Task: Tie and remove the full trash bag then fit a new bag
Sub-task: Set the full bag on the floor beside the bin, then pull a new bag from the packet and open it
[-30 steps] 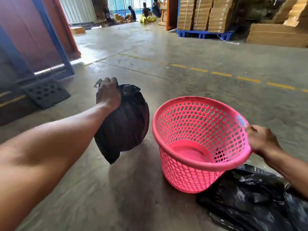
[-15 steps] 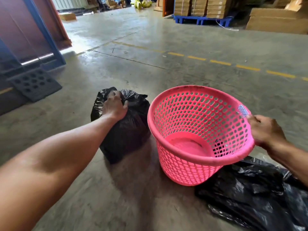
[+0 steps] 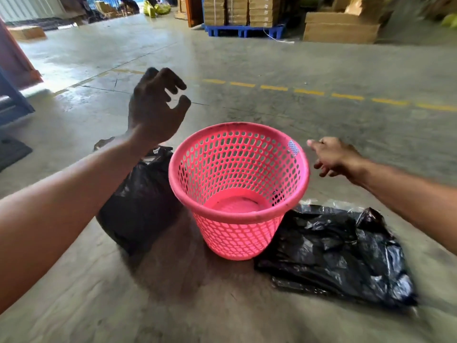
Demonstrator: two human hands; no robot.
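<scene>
A pink perforated plastic basket (image 3: 300,184) stands upright on the concrete floor with nothing in it. The full black trash bag (image 3: 141,206), tied at the top, rests on the floor touching the basket's left side, partly behind my left forearm. A flat, crumpled black bag (image 3: 341,253) lies on the floor to the basket's right. My left hand (image 3: 154,107) hovers above the full bag, fingers curled and apart, holding nothing. My right hand (image 3: 333,155) hangs just right of the basket's rim, fingers spread, off the rim.
Stacked cardboard boxes on a blue pallet (image 3: 244,30) and more cartons (image 3: 341,28) stand at the back. A dashed yellow line (image 3: 309,92) crosses the floor. A blue steel frame (image 3: 14,95) and a black mat (image 3: 12,151) sit at the left.
My left hand lowered the full bag to the floor beside the basket, let go and rose above it. My right hand released the basket's rim.
</scene>
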